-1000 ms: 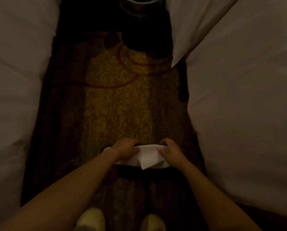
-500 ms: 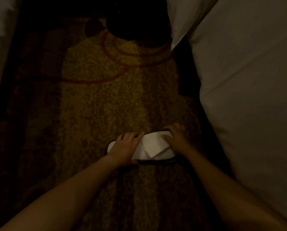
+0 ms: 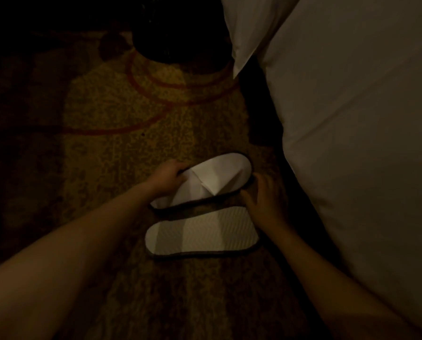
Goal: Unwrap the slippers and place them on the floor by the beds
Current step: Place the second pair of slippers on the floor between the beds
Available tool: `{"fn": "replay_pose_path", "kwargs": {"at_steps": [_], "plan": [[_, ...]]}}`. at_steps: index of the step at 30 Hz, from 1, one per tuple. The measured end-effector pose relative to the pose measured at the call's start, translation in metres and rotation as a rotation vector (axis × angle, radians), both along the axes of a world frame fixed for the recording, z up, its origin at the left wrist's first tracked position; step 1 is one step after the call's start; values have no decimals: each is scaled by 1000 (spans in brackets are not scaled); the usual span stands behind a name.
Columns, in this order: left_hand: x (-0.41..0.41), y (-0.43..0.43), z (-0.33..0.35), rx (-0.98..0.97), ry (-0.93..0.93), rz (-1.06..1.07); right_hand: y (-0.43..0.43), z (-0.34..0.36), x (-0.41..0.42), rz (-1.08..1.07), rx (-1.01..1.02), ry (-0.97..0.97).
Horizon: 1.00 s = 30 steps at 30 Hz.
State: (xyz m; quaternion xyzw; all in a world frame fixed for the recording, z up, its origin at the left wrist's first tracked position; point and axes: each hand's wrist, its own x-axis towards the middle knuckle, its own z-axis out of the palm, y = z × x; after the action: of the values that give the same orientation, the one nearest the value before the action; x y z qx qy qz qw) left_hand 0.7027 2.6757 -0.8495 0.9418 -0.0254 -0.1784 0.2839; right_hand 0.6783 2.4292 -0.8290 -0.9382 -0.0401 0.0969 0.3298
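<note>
Two white slippers with dark edging are low over the dim patterned carpet. The near slipper lies flat on the carpet, sole side facing me, toe to the right. The far slipper is tilted up on its edge, a folded white flap across its middle. My left hand grips the far slipper's left side. My right hand sits at the toes of both slippers with fingers spread; whether it grips either one I cannot tell.
A white bed fills the right side, its sheet corner hanging down at the top. A dark round object stands on the carpet at the top centre. The left of the carpet lies in deep shadow.
The stacked pair has come apart: one slipper now lies flat on the carpet and the other is tilted up behind it. The view has dropped closer to the floor.
</note>
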Motion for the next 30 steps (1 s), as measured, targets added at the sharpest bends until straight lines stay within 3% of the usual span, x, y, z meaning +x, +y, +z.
{"fn": "replay_pose_path", "kwargs": {"at_steps": [2,5,13,15,17,19,22,24,26,30], "plan": [[21,8,-4,92,38,-14,-1,-14,-14,225,-55,145],[38,12,-17,205,68,-30,-5,-39,-29,620,-347,307],[4,-3,-29,334,-154,42,-9,-48,-30,827,-611,174],[-19,-13,-18,197,-291,-53,-6,-39,-24,825,-586,219],[-45,-24,-4,63,-268,-273,-3,-23,-14,796,-533,329],[-67,-34,5,79,-116,-457,1,-4,-2,724,-458,481],[-81,-40,12,223,-37,-529,7,23,14,695,-348,659],[-81,-40,21,207,-79,-490,8,38,19,694,-239,777],[-77,-33,32,87,-106,-373,7,54,22,542,-81,795],[-66,-7,49,-79,-15,-15,4,57,37,20,367,490]]}}
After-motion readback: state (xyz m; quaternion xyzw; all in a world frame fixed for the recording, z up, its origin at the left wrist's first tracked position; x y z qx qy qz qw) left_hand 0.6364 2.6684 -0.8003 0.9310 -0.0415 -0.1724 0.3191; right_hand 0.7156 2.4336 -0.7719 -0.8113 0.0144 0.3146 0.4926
